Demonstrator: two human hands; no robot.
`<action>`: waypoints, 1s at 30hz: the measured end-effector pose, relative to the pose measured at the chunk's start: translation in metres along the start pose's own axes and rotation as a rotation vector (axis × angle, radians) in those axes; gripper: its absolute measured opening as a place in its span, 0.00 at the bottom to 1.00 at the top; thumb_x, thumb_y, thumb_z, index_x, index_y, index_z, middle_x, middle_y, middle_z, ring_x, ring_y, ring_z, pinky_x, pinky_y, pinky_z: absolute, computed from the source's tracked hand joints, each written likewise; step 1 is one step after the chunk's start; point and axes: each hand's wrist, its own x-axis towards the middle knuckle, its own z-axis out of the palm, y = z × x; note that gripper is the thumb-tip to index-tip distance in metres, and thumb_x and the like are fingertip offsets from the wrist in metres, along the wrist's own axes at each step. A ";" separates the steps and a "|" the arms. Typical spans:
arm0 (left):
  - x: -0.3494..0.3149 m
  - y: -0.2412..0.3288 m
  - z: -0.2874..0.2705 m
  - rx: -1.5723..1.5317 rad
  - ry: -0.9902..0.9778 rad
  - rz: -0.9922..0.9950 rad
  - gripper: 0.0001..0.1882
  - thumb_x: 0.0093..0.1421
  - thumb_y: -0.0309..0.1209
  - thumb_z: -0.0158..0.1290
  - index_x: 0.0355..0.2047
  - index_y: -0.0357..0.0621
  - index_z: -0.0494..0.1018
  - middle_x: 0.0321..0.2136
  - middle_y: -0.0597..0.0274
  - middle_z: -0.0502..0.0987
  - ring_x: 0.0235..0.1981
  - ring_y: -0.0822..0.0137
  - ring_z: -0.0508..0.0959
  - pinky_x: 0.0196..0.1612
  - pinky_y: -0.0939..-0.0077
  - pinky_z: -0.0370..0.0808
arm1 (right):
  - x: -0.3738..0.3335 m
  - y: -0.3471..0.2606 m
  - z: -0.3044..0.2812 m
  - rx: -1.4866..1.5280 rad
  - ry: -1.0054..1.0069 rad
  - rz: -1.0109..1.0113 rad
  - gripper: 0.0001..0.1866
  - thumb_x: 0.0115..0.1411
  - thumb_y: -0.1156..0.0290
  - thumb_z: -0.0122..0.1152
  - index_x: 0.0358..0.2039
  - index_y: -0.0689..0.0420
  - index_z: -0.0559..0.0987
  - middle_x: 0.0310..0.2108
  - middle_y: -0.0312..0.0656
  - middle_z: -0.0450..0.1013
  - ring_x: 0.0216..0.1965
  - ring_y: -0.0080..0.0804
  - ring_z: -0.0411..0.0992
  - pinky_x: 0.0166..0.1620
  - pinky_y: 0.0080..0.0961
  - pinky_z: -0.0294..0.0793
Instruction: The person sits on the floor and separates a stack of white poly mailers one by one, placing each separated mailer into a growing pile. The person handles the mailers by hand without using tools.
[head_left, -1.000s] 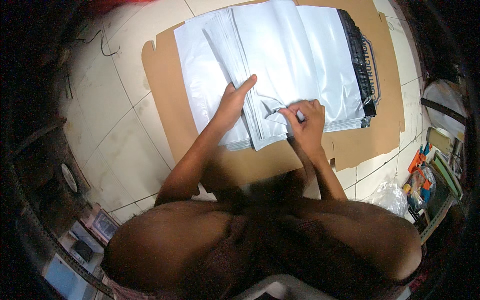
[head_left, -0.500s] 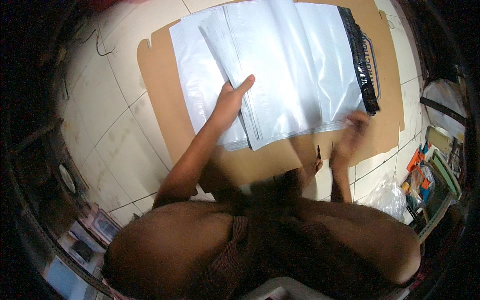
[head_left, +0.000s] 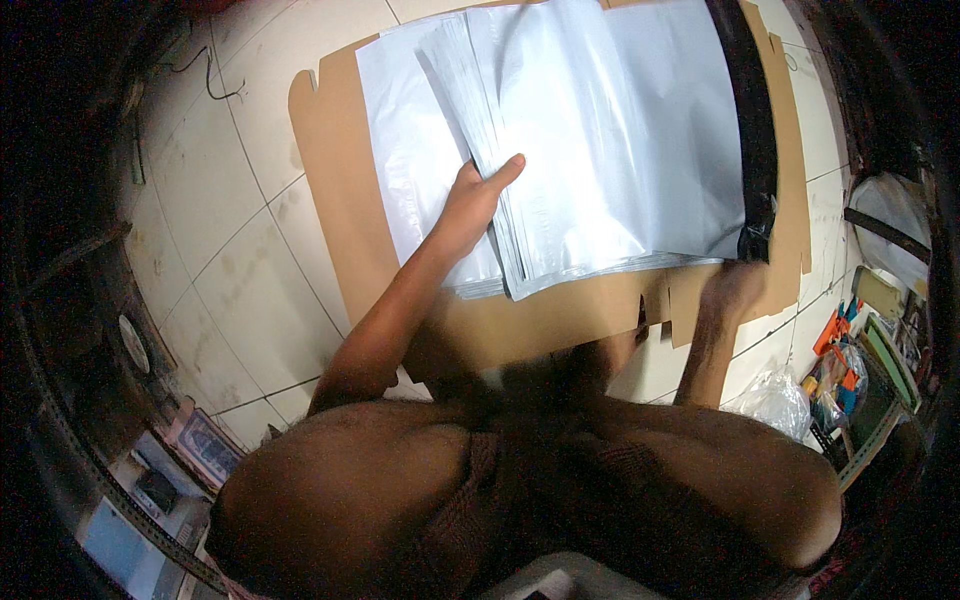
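Observation:
A stack of white plastic mailing bags (head_left: 570,150) lies on a flat sheet of brown cardboard (head_left: 335,190). My left hand (head_left: 480,205) grips the left edge of the stack's upper part, thumb on top and fingers out of sight under it. That edge is lifted, its layers fanned, above another white bag (head_left: 410,150) lying beneath. At the right, a black strip (head_left: 750,120) runs along the end of the top bag. My right hand (head_left: 735,290) is at the near end of this strip, by the bag's corner; motion blur hides its fingers.
Pale floor tiles (head_left: 250,280) surround the cardboard. On the right lie a clear plastic bag (head_left: 775,405) and several orange and green items (head_left: 850,360). A thin dark wire (head_left: 215,80) rests on the floor at the far left. My bent knees frame the near side.
My right hand has moved right and slightly nearer me. The black strip, crumpled before, now lies smoother and farther right. My left hand keeps its grip on the stack.

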 end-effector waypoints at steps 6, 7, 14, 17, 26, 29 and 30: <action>0.000 0.002 0.003 -0.006 0.004 -0.010 0.36 0.64 0.44 0.56 0.58 0.22 0.61 0.49 0.44 0.74 0.50 0.59 0.75 0.52 0.70 0.72 | -0.066 0.000 0.034 -0.591 -0.644 -0.609 0.27 0.52 0.54 0.71 0.44 0.59 0.72 0.43 0.43 0.69 0.46 0.40 0.67 0.54 0.35 0.64; 0.004 0.000 0.007 -0.032 -0.023 -0.005 0.36 0.64 0.45 0.56 0.58 0.22 0.61 0.50 0.44 0.74 0.51 0.59 0.75 0.52 0.70 0.72 | -0.070 0.003 0.049 -0.809 -0.845 -0.727 0.37 0.44 0.49 0.77 0.48 0.57 0.72 0.46 0.47 0.69 0.46 0.43 0.67 0.55 0.38 0.61; 0.007 0.004 0.007 -0.331 -0.054 -0.070 0.37 0.65 0.47 0.55 0.58 0.23 0.61 0.51 0.44 0.73 0.51 0.60 0.75 0.53 0.70 0.72 | -0.061 0.044 0.057 -0.703 -0.828 -0.391 0.08 0.56 0.64 0.68 0.32 0.54 0.82 0.31 0.37 0.77 0.38 0.31 0.69 0.46 0.30 0.64; -0.001 0.004 -0.002 -0.035 0.003 0.010 0.35 0.64 0.44 0.56 0.57 0.23 0.63 0.49 0.46 0.75 0.50 0.60 0.75 0.53 0.71 0.72 | -0.013 0.051 0.014 -0.433 -0.541 -0.039 0.12 0.64 0.67 0.59 0.45 0.58 0.78 0.38 0.39 0.76 0.41 0.29 0.70 0.45 0.26 0.68; -0.003 0.007 0.005 0.057 0.021 -0.012 0.33 0.63 0.41 0.58 0.55 0.22 0.64 0.46 0.45 0.76 0.48 0.61 0.76 0.51 0.71 0.73 | -0.076 0.010 0.052 -0.677 -0.774 -0.736 0.21 0.55 0.65 0.70 0.45 0.58 0.73 0.42 0.44 0.70 0.40 0.37 0.67 0.49 0.33 0.67; -0.002 0.003 0.000 0.027 0.053 0.021 0.34 0.63 0.43 0.59 0.55 0.22 0.64 0.46 0.44 0.76 0.48 0.61 0.76 0.50 0.71 0.74 | -0.078 0.035 0.071 -0.834 -0.912 -0.798 0.19 0.51 0.63 0.73 0.41 0.54 0.78 0.43 0.45 0.73 0.38 0.40 0.68 0.47 0.34 0.66; 0.002 0.002 0.002 -0.025 0.046 0.015 0.34 0.63 0.43 0.58 0.55 0.22 0.64 0.46 0.45 0.76 0.48 0.61 0.77 0.50 0.71 0.74 | -0.077 0.037 0.072 -0.874 -0.895 -0.788 0.17 0.51 0.63 0.73 0.39 0.53 0.80 0.42 0.45 0.74 0.38 0.41 0.68 0.47 0.34 0.66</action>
